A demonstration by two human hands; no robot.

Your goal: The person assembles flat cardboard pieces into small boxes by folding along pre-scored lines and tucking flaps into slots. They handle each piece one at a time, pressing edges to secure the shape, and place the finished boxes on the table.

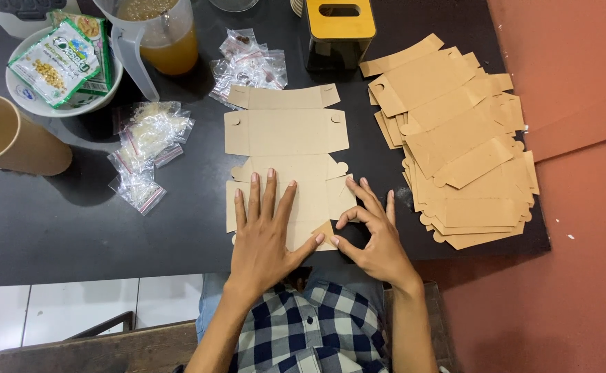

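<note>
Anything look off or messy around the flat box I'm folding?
Mostly the stack of box blanks on the right: fanned unevenly, reaching the table edge. A paper cup lies tipped at far left. No spill shows.

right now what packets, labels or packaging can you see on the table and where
Snack packets: green and white pouches in a white bowl, far left.
Small clear zip bags: left of the flat box, red seal strips.
More clear bags: far centre, by the pitcher.
Flat box blank: centre, brown card, left hand pressing it, right hand folding a flap.
Stack of brown blanks: right.
</note>
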